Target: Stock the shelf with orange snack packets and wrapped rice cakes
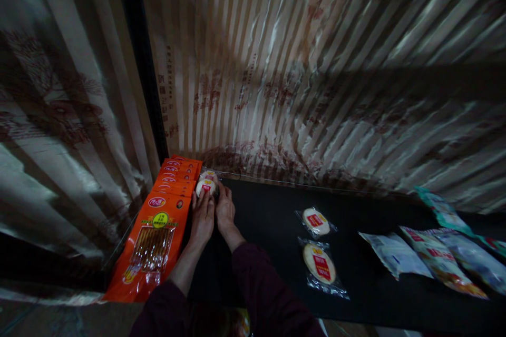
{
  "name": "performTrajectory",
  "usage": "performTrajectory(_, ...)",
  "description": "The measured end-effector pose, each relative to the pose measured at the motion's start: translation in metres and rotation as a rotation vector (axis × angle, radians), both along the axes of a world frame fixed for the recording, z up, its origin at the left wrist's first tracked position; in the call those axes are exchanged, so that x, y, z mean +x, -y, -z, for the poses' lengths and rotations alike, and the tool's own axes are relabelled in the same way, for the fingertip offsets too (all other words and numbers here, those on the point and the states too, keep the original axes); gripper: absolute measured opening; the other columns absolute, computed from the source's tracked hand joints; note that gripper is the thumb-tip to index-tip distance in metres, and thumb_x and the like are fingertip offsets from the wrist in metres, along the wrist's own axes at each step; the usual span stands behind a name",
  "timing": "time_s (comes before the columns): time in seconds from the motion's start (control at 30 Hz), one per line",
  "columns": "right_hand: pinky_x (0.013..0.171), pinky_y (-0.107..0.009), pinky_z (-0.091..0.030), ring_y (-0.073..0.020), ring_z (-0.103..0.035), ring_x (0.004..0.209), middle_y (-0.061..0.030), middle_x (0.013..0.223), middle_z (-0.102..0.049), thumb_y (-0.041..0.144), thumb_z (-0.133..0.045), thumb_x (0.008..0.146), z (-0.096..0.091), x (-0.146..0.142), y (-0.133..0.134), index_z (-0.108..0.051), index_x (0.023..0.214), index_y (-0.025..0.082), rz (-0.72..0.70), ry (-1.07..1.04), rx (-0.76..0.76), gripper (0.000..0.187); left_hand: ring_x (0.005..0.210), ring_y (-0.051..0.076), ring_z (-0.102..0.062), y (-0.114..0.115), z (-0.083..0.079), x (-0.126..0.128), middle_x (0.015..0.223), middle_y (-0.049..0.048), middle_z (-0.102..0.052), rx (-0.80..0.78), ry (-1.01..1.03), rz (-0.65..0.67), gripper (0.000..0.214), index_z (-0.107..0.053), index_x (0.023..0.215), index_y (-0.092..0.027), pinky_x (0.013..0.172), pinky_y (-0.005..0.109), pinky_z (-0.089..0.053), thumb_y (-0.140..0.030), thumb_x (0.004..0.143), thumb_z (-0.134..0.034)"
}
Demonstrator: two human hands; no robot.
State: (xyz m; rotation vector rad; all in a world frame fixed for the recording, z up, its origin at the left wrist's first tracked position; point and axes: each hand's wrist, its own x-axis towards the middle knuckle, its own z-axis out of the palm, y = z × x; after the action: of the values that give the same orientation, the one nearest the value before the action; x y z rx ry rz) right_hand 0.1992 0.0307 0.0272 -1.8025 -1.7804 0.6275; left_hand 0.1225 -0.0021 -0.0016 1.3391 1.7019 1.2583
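At the far left end of the black shelf, both my hands are on a wrapped round rice cracker [205, 188] with a red label. A second wrapped cracker [211, 174] shows just behind it. The fingers of my left hand [203, 217] press on the cracker's near side. My right hand [225, 209] is curled along its right side, and its fingertips are partly hidden. Just left of my left hand lies an overlapping row of orange snack packets [158, 237], the nearest with a clear window showing brown sticks.
Two more wrapped rice crackers, a far one [315, 221] and a near one [321, 264], lie apart on the black shelf [272, 242]. Several plastic snack bags [438, 258] lie to the right. Striped, crinkled sheeting [276, 63] rises behind, with a dark post [140, 47] at the left corner.
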Motion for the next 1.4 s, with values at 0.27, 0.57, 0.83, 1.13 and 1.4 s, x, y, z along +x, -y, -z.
performTrajectory(0.27, 0.079, -0.029, -0.049, -0.0182, -0.062, 0.098, -0.0072, 0.133, -0.046, 0.027, -0.046, 0.087, 0.002, 0.0, -0.001, -0.04, 0.136, 0.028, 0.0, -0.018, 0.001, 0.05, 0.143, 0.019, -0.005, 0.001, -0.001, 0.0, 0.148, 0.0065, -0.036, 0.04, -0.042, 0.004, 0.044, -0.055, 0.126, -0.014, 0.118, 0.042, -0.007, -0.031, 0.09, -0.036)
performTrajectory(0.57, 0.084, -0.031, -0.048, -0.0197, -0.06, 0.103, -0.0091, 0.134, -0.046, 0.023, -0.047, 0.086, 0.002, 0.0, 0.002, -0.041, 0.135, 0.025, 0.012, -0.048, 0.018, 0.049, 0.144, 0.021, -0.007, -0.001, 0.006, 0.001, 0.145, 0.0068, -0.041, 0.054, -0.076, 0.011, 0.042, -0.058, 0.123, -0.016, 0.118, 0.045, -0.007, -0.031, 0.09, -0.037)
performTrajectory(0.83, 0.087, -0.034, -0.048, -0.0221, -0.059, 0.106, -0.0114, 0.133, -0.046, 0.021, -0.046, 0.085, 0.002, 0.002, 0.01, -0.04, 0.136, 0.023, 0.02, -0.089, 0.021, 0.051, 0.143, 0.023, -0.012, 0.003, 0.003, 0.004, 0.146, 0.0069, -0.041, 0.144, -0.167, -0.018, 0.042, -0.059, 0.121, -0.016, 0.117, 0.049, -0.016, -0.033, 0.09, -0.037)
performTrajectory(1.13, 0.086, -0.034, -0.049, -0.0208, -0.06, 0.102, -0.0115, 0.128, -0.049, 0.012, -0.045, 0.079, -0.002, 0.021, 0.039, -0.043, 0.135, 0.022, 0.036, -0.108, 0.085, 0.056, 0.127, 0.024, -0.042, 0.026, -0.018, 0.02, 0.129, 0.0118, -0.058, 0.186, -0.31, 0.011, 0.036, -0.065, 0.11, -0.013, 0.108, 0.047, -0.034, -0.026, 0.087, -0.04)
performTrajectory(1.4, 0.085, -0.03, -0.05, -0.0187, -0.061, 0.099, -0.009, 0.12, -0.055, 0.01, -0.041, 0.077, -0.007, 0.049, 0.095, -0.054, 0.126, 0.022, 0.035, -0.149, 0.156, 0.052, 0.113, 0.02, -0.056, 0.079, -0.033, 0.042, 0.12, 0.0102, -0.064, 0.145, -0.221, 0.221, 0.036, -0.065, 0.105, -0.015, 0.102, 0.043, -0.042, -0.022, 0.086, -0.036)
